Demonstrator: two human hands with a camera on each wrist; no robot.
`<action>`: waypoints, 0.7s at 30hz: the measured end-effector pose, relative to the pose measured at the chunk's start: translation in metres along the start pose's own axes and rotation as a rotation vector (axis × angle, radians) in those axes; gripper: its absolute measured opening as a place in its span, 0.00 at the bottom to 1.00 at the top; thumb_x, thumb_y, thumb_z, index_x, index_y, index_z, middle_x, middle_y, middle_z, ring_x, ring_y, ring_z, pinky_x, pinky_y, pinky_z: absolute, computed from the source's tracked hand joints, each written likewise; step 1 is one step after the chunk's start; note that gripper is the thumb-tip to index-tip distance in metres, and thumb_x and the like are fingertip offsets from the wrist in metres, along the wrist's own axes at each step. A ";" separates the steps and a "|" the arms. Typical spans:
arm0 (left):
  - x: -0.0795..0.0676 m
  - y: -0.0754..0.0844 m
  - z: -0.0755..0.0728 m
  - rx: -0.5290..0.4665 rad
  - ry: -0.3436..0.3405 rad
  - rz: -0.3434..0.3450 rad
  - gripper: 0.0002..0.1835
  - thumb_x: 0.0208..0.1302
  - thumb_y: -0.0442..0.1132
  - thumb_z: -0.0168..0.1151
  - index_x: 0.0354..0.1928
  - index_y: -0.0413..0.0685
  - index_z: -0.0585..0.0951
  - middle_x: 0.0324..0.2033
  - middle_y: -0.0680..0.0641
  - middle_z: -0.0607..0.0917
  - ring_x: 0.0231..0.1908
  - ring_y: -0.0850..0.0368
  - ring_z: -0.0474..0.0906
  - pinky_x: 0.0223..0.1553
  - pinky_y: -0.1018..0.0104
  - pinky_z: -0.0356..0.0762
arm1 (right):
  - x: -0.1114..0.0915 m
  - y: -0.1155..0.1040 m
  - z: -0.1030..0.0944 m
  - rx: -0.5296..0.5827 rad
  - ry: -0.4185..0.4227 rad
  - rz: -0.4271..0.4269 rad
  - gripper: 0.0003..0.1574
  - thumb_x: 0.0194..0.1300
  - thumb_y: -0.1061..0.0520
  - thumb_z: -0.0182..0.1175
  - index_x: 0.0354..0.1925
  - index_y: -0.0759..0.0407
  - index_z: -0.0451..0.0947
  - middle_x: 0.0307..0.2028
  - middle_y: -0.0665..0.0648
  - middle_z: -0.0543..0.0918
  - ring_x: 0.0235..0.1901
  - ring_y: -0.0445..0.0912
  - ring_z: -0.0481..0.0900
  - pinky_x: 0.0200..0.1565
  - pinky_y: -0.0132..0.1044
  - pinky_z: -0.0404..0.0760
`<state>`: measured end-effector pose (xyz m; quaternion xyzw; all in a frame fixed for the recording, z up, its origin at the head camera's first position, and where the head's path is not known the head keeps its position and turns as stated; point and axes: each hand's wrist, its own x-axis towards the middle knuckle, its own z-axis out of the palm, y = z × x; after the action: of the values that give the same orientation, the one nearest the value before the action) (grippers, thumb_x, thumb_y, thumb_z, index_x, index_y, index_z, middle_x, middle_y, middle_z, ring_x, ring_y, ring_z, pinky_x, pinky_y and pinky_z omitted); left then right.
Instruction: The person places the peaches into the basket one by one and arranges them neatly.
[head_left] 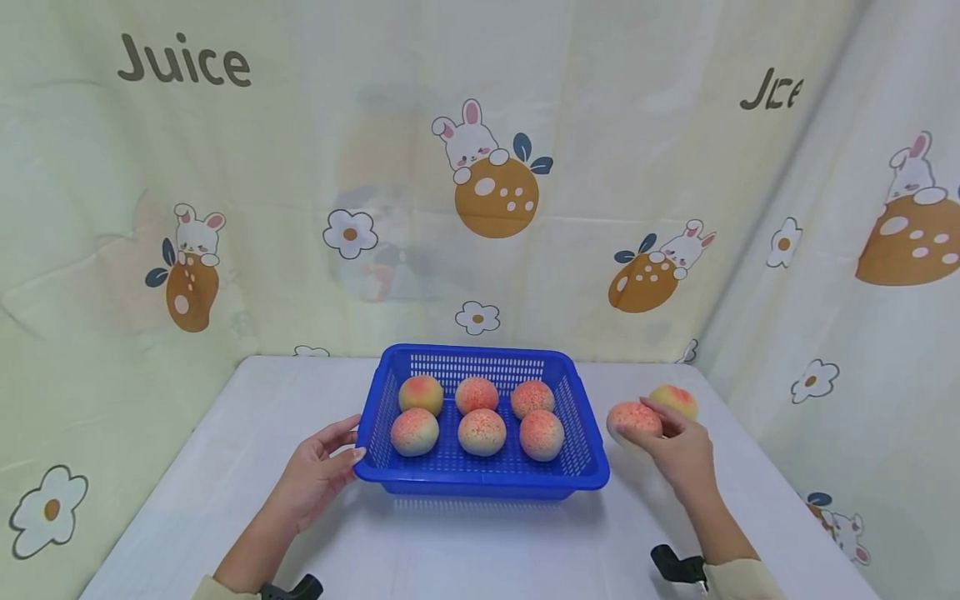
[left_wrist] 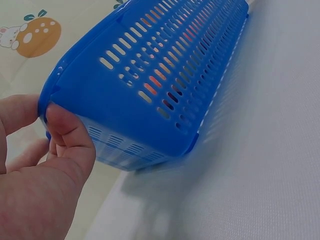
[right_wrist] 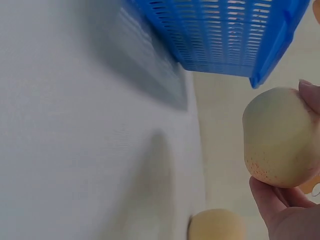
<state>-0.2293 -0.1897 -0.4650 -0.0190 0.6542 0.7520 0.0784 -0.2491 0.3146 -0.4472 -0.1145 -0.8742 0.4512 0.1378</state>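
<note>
A blue plastic basket (head_left: 480, 477) with slotted walls stands mid-table, with several red-and-yellow peaches (head_left: 482, 432) lying in two rows inside. My left hand (head_left: 321, 477) pinches the basket's left rim; in the left wrist view the thumb (left_wrist: 70, 132) presses on the outer side under the lip. To the right of the basket, my right hand (head_left: 682, 450) holds a peach (right_wrist: 280, 137) between thumb and fingers, raised over the table with its shadow below. Another peach (head_left: 675, 401) rests on the table just behind that hand.
A white cloth (head_left: 480, 558) covers the table. Behind it and at the right hangs a pale curtain (head_left: 300, 150) printed with rabbits, fruit and flowers. Black wrist straps (head_left: 678, 567) show near both sleeves.
</note>
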 end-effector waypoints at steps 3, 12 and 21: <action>0.000 0.000 0.000 0.003 0.000 0.001 0.34 0.70 0.31 0.63 0.76 0.44 0.65 0.60 0.40 0.70 0.49 0.55 0.81 0.50 0.66 0.86 | -0.002 -0.007 -0.004 -0.009 -0.003 -0.013 0.50 0.56 0.32 0.73 0.71 0.50 0.73 0.65 0.65 0.78 0.57 0.54 0.76 0.39 0.20 0.77; 0.001 -0.001 -0.001 -0.001 -0.001 0.000 0.34 0.71 0.31 0.63 0.76 0.44 0.65 0.60 0.40 0.71 0.49 0.54 0.82 0.50 0.66 0.86 | -0.007 -0.027 -0.012 -0.012 -0.011 -0.046 0.49 0.56 0.33 0.74 0.70 0.49 0.74 0.66 0.65 0.78 0.58 0.56 0.77 0.39 0.18 0.76; 0.001 -0.001 0.000 0.006 0.012 0.000 0.34 0.70 0.32 0.64 0.76 0.45 0.66 0.60 0.40 0.72 0.50 0.54 0.82 0.50 0.66 0.86 | -0.013 -0.047 -0.015 0.010 -0.057 -0.089 0.48 0.58 0.34 0.74 0.71 0.50 0.74 0.67 0.65 0.74 0.58 0.61 0.79 0.40 0.23 0.80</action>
<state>-0.2299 -0.1893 -0.4660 -0.0233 0.6568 0.7500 0.0745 -0.2349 0.2952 -0.4019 -0.0620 -0.8799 0.4519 0.1332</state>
